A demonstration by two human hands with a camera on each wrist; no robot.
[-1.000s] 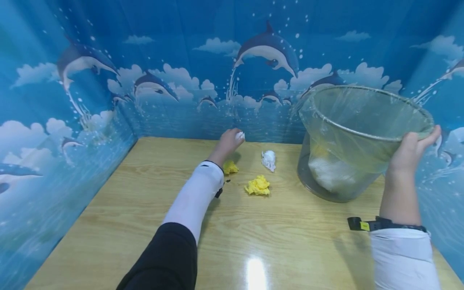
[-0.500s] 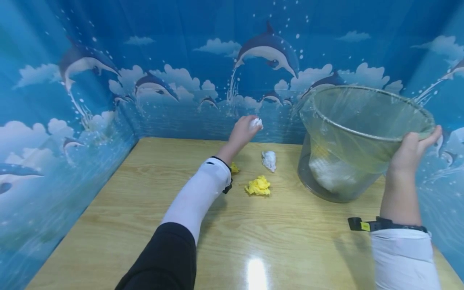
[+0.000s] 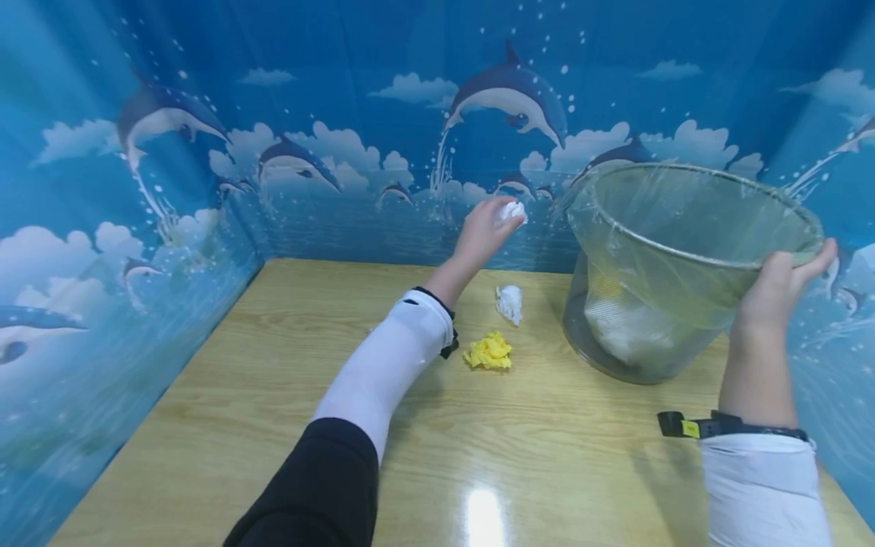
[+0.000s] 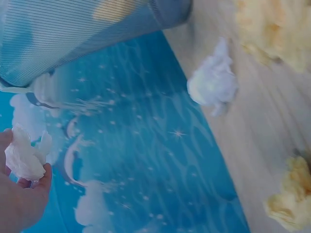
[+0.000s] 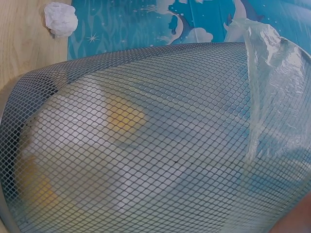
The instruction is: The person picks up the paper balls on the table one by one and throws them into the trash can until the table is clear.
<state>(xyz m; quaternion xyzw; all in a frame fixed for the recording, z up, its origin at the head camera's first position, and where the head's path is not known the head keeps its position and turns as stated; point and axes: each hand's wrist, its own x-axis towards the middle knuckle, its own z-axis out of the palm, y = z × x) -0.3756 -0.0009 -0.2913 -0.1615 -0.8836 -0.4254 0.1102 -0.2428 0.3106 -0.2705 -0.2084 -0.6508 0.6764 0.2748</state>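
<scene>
In the head view my left hand (image 3: 484, 234) pinches a crumpled white paper ball (image 3: 513, 212) between fingers and thumb, raised above the back of the table. The same ball shows in the left wrist view. My right hand (image 3: 772, 292) grips the right rim of a mesh wastebasket (image 3: 618, 357), which leans rightward in the head view. A translucent yellowish bag (image 5: 272, 53) lines it and folds over the rim. White and yellow crumpled pieces show through the mesh. Another white paper ball (image 3: 509, 304) and a yellow paper ball (image 3: 488, 351) lie left of the basket.
A second yellow paper ball (image 4: 290, 199) lies on the wooden table (image 3: 225, 395), hidden behind the left forearm in the head view. A blue dolphin-print curtain (image 3: 342, 91) encloses the table's back and sides.
My left hand has lifted the white paper ball up and rightward, toward the basket. Its forearm now covers the smaller yellow ball. The right hand and basket stay in place.
</scene>
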